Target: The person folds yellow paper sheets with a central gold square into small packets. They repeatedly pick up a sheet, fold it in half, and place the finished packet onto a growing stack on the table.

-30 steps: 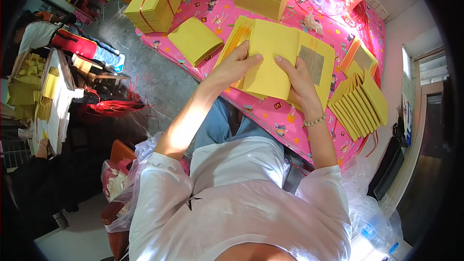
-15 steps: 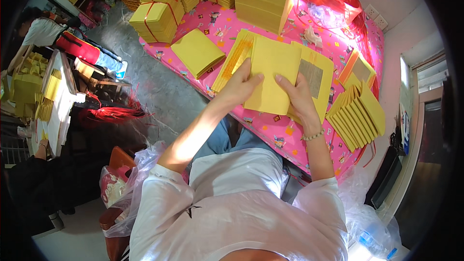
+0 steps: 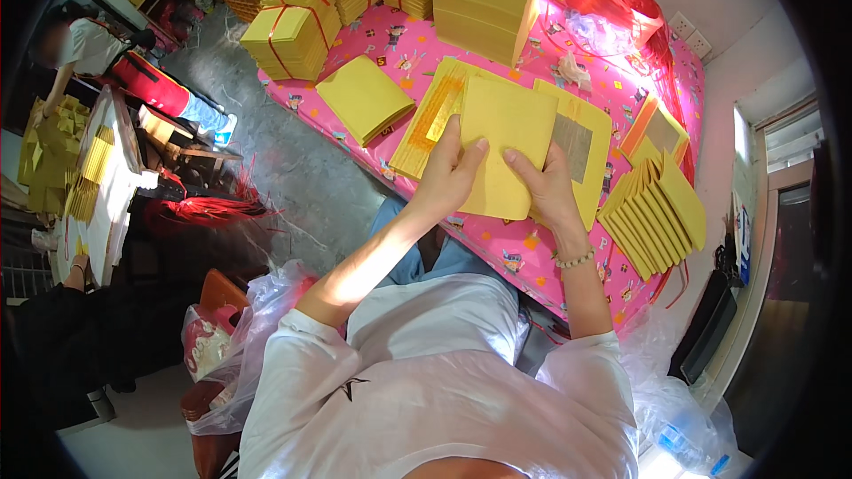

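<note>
Between my two hands is a yellow folded paper, held flat above the pink table cover. My left hand grips its left edge, thumb on top and fingers underneath. At its lower right edge my right hand pinches it the same way; a bead bracelet is on that wrist. Beneath and to the left lies a stack of yellow paper with an orange and gold panel. Partly under my right hand is yellow paper with a grey square. Another folded yellow bundle lies farther left.
Tied yellow paper bundles and a tall yellow stack stand at the back. A roll of red strapping sits at the far right. Fanned folded papers are near the right wall. Another person bends over a table at left.
Both hands and the yellow folded paper have shifted slightly nearer to me, and the paper has tilted a little. The other person at left has changed posture.
</note>
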The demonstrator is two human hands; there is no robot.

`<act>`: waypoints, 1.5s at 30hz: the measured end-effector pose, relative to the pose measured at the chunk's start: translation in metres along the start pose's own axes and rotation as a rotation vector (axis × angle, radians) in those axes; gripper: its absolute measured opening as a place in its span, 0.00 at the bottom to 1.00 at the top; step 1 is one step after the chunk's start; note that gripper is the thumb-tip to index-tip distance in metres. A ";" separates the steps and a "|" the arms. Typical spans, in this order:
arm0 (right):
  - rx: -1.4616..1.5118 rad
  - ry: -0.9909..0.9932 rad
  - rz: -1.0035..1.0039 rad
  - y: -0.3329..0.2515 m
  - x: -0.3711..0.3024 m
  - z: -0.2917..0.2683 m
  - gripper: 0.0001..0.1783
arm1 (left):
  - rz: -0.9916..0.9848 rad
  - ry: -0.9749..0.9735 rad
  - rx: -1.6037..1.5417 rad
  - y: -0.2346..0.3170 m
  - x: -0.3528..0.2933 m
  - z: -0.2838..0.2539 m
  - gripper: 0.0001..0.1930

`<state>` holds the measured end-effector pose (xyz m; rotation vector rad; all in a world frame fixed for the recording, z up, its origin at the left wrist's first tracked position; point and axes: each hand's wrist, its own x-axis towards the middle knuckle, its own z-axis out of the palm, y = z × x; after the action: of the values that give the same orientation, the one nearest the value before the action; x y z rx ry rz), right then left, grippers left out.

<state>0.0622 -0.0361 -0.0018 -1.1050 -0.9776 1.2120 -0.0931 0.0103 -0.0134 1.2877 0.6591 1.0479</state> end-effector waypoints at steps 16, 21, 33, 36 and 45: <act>-0.132 0.046 0.021 -0.006 -0.025 -0.022 0.13 | 0.074 0.262 0.019 -0.017 -0.042 0.032 0.19; -0.042 0.086 -0.008 0.002 -0.040 -0.049 0.14 | 0.014 0.227 0.220 0.002 -0.068 0.046 0.15; 0.009 0.042 0.033 0.005 -0.032 -0.072 0.19 | 0.144 0.338 0.286 -0.007 -0.081 0.049 0.09; 0.066 0.208 0.068 0.005 -0.030 -0.053 0.18 | 0.144 0.351 0.287 -0.010 -0.082 0.044 0.09; 0.020 0.106 0.132 0.006 -0.032 -0.053 0.18 | 0.145 0.383 0.226 -0.011 -0.083 0.032 0.09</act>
<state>0.1090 -0.0736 -0.0181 -1.2208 -0.8206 1.2536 -0.0967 -0.0778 -0.0304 1.3554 1.0082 1.3884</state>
